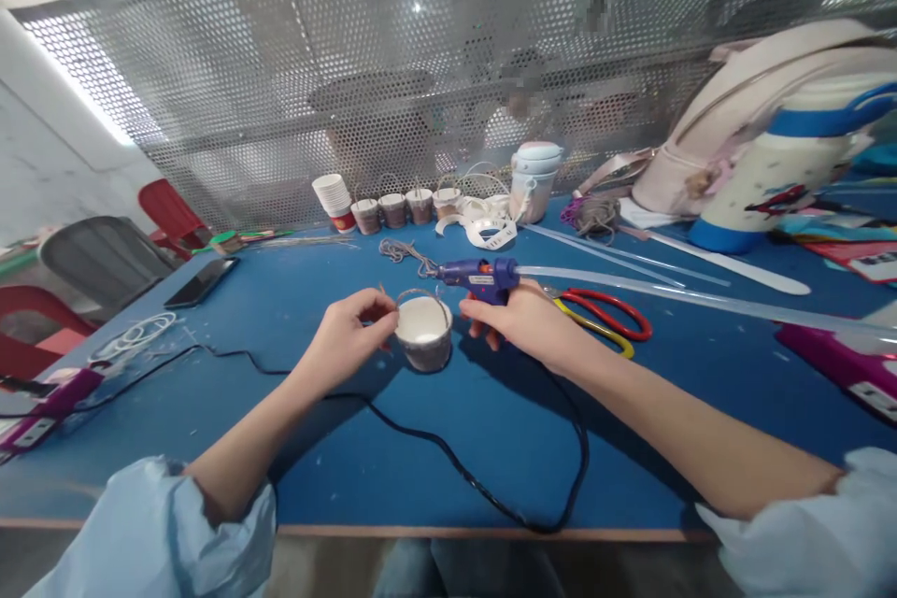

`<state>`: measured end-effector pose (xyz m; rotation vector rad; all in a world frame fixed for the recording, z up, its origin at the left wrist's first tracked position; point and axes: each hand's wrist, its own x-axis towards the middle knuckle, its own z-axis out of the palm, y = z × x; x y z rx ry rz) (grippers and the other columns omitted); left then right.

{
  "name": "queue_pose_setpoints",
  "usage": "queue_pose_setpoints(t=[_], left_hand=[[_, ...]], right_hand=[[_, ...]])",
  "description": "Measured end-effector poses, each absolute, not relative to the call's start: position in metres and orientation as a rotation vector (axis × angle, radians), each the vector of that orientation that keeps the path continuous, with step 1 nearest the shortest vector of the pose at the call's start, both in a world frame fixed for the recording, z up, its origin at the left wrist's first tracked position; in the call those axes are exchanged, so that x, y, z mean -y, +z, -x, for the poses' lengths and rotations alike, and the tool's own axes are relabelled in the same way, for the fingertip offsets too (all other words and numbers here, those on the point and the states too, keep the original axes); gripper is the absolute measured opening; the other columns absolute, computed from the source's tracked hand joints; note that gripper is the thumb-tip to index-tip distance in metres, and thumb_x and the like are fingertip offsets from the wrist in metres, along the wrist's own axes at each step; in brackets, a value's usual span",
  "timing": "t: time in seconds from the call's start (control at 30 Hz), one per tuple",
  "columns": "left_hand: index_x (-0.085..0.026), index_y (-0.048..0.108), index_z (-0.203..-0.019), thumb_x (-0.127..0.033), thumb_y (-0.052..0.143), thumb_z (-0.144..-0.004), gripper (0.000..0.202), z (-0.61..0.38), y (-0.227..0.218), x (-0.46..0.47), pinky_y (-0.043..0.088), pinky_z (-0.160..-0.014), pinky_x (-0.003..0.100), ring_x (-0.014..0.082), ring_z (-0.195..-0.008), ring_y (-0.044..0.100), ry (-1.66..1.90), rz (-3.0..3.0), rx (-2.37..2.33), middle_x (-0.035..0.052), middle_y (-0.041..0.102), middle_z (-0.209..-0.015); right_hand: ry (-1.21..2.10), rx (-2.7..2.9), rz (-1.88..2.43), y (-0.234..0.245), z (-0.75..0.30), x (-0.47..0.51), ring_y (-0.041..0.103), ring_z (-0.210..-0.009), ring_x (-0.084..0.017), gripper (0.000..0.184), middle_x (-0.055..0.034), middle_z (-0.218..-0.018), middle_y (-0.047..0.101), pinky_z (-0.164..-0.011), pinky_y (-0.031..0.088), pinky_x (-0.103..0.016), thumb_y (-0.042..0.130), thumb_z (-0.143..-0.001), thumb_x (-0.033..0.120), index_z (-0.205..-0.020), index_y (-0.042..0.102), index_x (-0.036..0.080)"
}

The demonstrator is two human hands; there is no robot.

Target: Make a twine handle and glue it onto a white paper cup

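Observation:
My left hand (pixel 350 332) pinches the rim of a small paper cup (pixel 424 334) wrapped in twine, where a thin twine handle arches over its white inside. The cup rests on the blue table (pixel 294 299). My right hand (pixel 522 322) grips a purple glue gun (pixel 480 276) just right of the cup, its nozzle pointing left toward the cup's rim. A long clear glue stick (pixel 665 294) sticks out of the gun's back to the right. The gun's black cord (pixel 448 458) loops over the table toward the front edge.
Red and yellow scissors (pixel 603 318) lie right of my right hand. Several twine-wrapped cups (pixel 396 208), a cup stack (pixel 334 198), ribbon and a small jug stand at the back. A phone (pixel 202 281) lies at the left, a bag and bottle (pixel 771 168) at the right. Perforated metal screen behind.

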<state>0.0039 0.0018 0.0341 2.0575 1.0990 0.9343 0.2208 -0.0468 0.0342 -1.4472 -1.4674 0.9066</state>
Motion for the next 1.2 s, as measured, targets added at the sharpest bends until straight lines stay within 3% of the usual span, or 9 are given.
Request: queue_pose_setpoints(t=[0.33, 0.47, 0.8, 1.07, 1.2], left_hand=[[-0.017, 0.061, -0.073, -0.027, 0.06, -0.073, 0.009, -0.001, 0.035, 0.0, 0.051, -0.053, 0.025, 0.0131, -0.052, 0.062, 0.894, -1.9, -1.05, -0.0006, 0.064, -0.066], [-0.017, 0.062, -0.082, -0.026, 0.059, -0.073, 0.014, 0.0, 0.037, 0.0, 0.052, -0.057, 0.028, 0.0141, -0.056, 0.064, 0.853, -1.809, -1.064, -0.0005, 0.064, -0.073], [-0.019, 0.054, -0.109, -0.017, 0.064, -0.069, 0.041, 0.004, 0.034, 0.004, 0.052, -0.078, 0.032, 0.0195, -0.1, 0.059, 0.748, -1.863, -0.968, 0.0073, 0.058, -0.115], [-0.02, 0.049, -0.113, -0.013, 0.065, -0.068, 0.048, -0.005, 0.027, 0.011, 0.053, -0.079, 0.032, 0.0187, -0.102, 0.059, 0.792, -1.875, -0.938, 0.0086, 0.055, -0.12], [-0.02, 0.05, -0.112, -0.012, 0.065, -0.068, 0.047, -0.007, 0.025, 0.012, 0.052, -0.081, 0.033, 0.0193, -0.103, 0.059, 0.795, -1.876, -0.899, 0.009, 0.057, -0.118]], right_hand=[[0.977, 1.446, 1.319, 0.024, -0.208, 0.054, 0.055, -0.045, -0.012, 0.018, 0.0006, -0.066, 0.064, -0.046, 0.048, -0.026, 0.056, -0.084, 0.036, -0.082, 0.059, 0.019], [0.959, 1.44, 1.341, 0.022, -0.207, 0.055, 0.055, -0.045, -0.012, 0.019, 0.0014, -0.066, 0.065, -0.048, 0.047, -0.025, 0.056, -0.084, 0.037, -0.082, 0.06, 0.018], [0.976, 1.409, 1.367, 0.028, -0.205, 0.066, 0.058, -0.048, -0.013, 0.017, 0.0015, -0.065, 0.065, -0.051, 0.049, -0.027, 0.054, -0.084, 0.035, -0.082, 0.059, 0.019], [0.937, 1.389, 1.409, 0.025, -0.207, 0.068, 0.059, -0.05, -0.014, 0.02, 0.0014, -0.064, 0.065, -0.053, 0.049, -0.027, 0.053, -0.085, 0.037, -0.085, 0.06, 0.018], [0.728, 1.45, 1.468, 0.023, -0.21, 0.065, 0.06, -0.06, -0.017, 0.026, 0.0011, -0.063, 0.063, -0.062, 0.048, -0.029, 0.052, -0.086, 0.042, -0.079, 0.063, 0.019]])
